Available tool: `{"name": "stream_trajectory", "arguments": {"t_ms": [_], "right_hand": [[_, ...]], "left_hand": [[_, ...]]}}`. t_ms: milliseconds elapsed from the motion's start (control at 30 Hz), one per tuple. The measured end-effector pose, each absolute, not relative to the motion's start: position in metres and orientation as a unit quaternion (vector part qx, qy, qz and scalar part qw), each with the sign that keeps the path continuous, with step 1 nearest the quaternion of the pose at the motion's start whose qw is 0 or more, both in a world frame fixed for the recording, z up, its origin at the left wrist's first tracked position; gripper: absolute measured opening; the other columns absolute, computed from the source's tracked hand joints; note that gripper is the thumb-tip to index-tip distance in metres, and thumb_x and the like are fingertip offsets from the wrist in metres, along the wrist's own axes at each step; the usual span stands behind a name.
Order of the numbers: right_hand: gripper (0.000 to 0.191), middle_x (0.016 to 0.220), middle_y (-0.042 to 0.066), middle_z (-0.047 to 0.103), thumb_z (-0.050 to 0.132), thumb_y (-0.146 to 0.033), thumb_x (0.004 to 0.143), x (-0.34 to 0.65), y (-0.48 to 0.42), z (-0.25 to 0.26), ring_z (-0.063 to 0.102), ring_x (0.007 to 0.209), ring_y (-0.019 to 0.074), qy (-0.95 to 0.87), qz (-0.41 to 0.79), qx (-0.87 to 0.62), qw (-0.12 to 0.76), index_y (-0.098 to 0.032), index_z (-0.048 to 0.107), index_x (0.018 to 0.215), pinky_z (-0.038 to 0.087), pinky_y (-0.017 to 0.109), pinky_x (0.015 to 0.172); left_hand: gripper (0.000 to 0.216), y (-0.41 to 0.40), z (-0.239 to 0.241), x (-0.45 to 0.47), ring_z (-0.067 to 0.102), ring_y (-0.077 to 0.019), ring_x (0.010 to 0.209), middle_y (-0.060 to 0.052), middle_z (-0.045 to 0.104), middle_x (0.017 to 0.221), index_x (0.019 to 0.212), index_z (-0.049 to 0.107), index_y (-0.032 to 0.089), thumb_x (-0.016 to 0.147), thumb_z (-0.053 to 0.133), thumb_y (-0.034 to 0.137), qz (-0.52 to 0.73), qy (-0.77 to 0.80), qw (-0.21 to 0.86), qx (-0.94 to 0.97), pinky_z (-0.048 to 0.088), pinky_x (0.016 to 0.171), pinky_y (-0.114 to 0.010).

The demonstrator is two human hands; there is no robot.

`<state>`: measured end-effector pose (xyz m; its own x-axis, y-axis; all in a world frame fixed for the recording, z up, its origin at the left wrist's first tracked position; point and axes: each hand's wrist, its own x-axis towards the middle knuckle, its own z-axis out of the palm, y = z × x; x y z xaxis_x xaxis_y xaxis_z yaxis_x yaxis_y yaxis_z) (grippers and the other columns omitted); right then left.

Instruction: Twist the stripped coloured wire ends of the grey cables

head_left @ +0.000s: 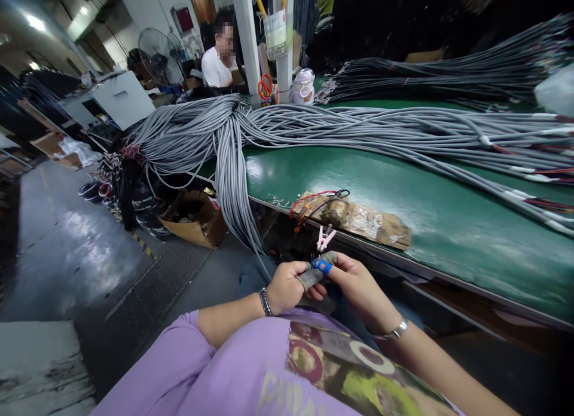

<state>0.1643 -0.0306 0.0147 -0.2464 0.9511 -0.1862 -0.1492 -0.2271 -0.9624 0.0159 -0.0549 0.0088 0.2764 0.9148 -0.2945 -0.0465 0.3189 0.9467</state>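
My left hand [291, 286] is closed at the table's near edge, with grey wrapping on its thumb. A grey cable [265, 268] hangs from the bundle and runs down to this hand. My right hand [359, 287], with blue wrapping on its thumb, is pinched against the left fingertips. Thin wire ends [313, 259] poke up between the fingers of both hands; the rest of the cable end is hidden. Just beyond the fingertips, a pink clothespin [325, 239] sits by a wooden board [376, 225] bearing red and black leads.
A thick bundle of grey cables [305, 124] lies across the green table [287, 168] and droops over its left edge. Black cables [426, 78] are piled behind. A cardboard box [191, 232] stands on the floor. A person [217, 66] sits beyond the white post [246, 39].
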Motion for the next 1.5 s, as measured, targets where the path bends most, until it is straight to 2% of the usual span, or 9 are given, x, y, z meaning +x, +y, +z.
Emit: {"name": "stream_trajectory", "arguments": {"t_ms": [167, 500, 600, 700, 967, 1067, 1233, 1500], "right_hand": [[0.031, 0.059, 0.000, 0.058, 0.079, -0.046, 0.063, 0.160, -0.032, 0.006, 0.048, 0.056, 0.0129, -0.440, 0.631, -0.452, 0.452, -0.020, 0.063, 0.061, 0.042, 0.027, 0.055], [0.029, 0.072, 0.004, 0.067, 0.076, -0.048, 0.069, 0.170, -0.028, 0.010, 0.056, 0.069, 0.0186, -0.529, 0.607, -0.411, 0.427, -0.019, 0.073, 0.073, 0.045, 0.032, 0.069], [0.033, 0.069, 0.003, 0.065, 0.072, -0.053, 0.072, 0.175, -0.023, 0.001, 0.055, 0.066, 0.0178, -0.508, 0.621, -0.405, 0.439, -0.019, 0.071, 0.072, 0.045, 0.031, 0.066], [0.043, 0.066, 0.003, 0.063, 0.063, -0.063, 0.075, 0.176, -0.012, -0.008, 0.053, 0.059, 0.0156, -0.393, 0.686, -0.400, 0.463, -0.020, 0.068, 0.071, 0.047, 0.030, 0.060], [0.054, 0.060, 0.003, 0.061, 0.060, -0.072, 0.071, 0.157, 0.008, 0.002, 0.052, 0.050, 0.0145, -0.323, 0.778, -0.334, 0.422, -0.018, 0.068, 0.076, 0.042, 0.027, 0.047], [0.049, 0.063, 0.002, 0.063, 0.065, -0.068, 0.070, 0.155, 0.008, 0.007, 0.055, 0.053, 0.0144, -0.266, 0.797, -0.321, 0.437, -0.020, 0.070, 0.079, 0.044, 0.027, 0.049], [0.040, 0.061, 0.001, 0.064, 0.070, -0.060, 0.071, 0.153, 0.009, 0.010, 0.057, 0.053, 0.0143, -0.205, 0.812, -0.318, 0.444, -0.020, 0.068, 0.072, 0.047, 0.027, 0.051], [0.035, 0.063, 0.002, 0.067, 0.069, -0.054, 0.075, 0.151, 0.009, 0.006, 0.059, 0.051, 0.0150, -0.208, 0.813, -0.294, 0.458, -0.019, 0.067, 0.075, 0.048, 0.026, 0.049]], "left_hand": [[0.053, -0.056, 0.011, 0.018, 0.062, -0.0148, 0.051, -0.007, 0.066, 0.063, 0.072, 0.061, 0.012, 0.066, 0.066, 0.065, 0.388, 0.489, 0.665, 0.409, 0.046, 0.051, -0.024], [0.049, -0.053, 0.004, 0.021, 0.051, -0.0104, 0.036, -0.002, 0.060, 0.049, 0.069, 0.057, 0.014, 0.064, 0.068, 0.061, 0.460, 0.477, 0.667, 0.341, 0.035, 0.038, -0.021], [0.049, -0.052, 0.009, 0.021, 0.048, -0.0088, 0.035, -0.002, 0.059, 0.049, 0.066, 0.057, 0.013, 0.065, 0.068, 0.061, 0.473, 0.478, 0.659, 0.338, 0.033, 0.037, -0.020], [0.048, -0.051, 0.015, 0.022, 0.047, -0.0079, 0.034, -0.002, 0.058, 0.048, 0.063, 0.055, 0.014, 0.064, 0.069, 0.060, 0.480, 0.473, 0.658, 0.336, 0.030, 0.036, -0.020], [0.044, -0.046, 0.028, 0.031, 0.043, -0.0077, 0.032, -0.001, 0.056, 0.046, 0.066, 0.057, 0.013, 0.064, 0.070, 0.056, 0.472, 0.440, 0.688, 0.332, 0.025, 0.034, -0.020], [0.042, -0.044, 0.027, 0.032, 0.043, -0.0076, 0.031, -0.001, 0.056, 0.046, 0.066, 0.058, 0.013, 0.065, 0.070, 0.053, 0.468, 0.432, 0.696, 0.331, 0.025, 0.034, -0.020], [0.037, -0.042, 0.021, 0.031, 0.043, -0.0072, 0.031, -0.001, 0.056, 0.045, 0.065, 0.058, 0.013, 0.069, 0.068, 0.048, 0.462, 0.434, 0.702, 0.325, 0.023, 0.033, -0.020], [0.038, -0.039, 0.015, 0.033, 0.043, -0.0073, 0.030, -0.001, 0.056, 0.045, 0.066, 0.058, 0.013, 0.067, 0.068, 0.049, 0.449, 0.446, 0.709, 0.311, 0.024, 0.032, -0.019]]}}
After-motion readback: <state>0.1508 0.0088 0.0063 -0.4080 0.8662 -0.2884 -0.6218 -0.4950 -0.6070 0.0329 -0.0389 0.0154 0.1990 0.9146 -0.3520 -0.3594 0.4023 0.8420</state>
